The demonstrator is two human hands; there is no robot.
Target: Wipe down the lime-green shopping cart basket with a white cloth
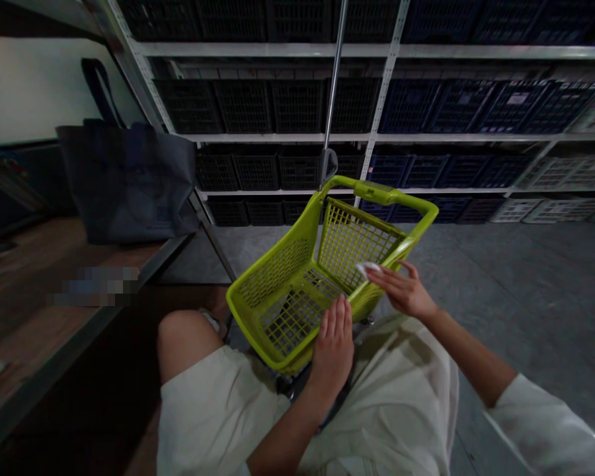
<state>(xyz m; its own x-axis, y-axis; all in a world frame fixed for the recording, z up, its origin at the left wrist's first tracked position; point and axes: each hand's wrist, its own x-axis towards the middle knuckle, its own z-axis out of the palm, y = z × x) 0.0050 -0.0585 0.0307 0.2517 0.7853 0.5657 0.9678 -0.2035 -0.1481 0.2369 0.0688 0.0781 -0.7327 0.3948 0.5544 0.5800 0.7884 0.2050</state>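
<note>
A yellow-green plastic shopping cart basket (277,264) with mesh walls stands between my knees. My left hand (334,344) lies on its near side rim, the fingers extended side by side, with no object visible in it. Further along the same rim, my right hand (401,287) presses a small white cloth or tissue (368,268) between its fingers against the edge. The basket's inside shows only its grid floor. A grey metal pole (334,86) rises from behind the cart's handle (377,192).
Shelves (277,137) of black and dark blue crates (411,106) span the background. At left, a wooden table (34,264) with a metal edge bears a large grey bag (129,185) and a blurred item. Grey floor (525,297) extends to the right.
</note>
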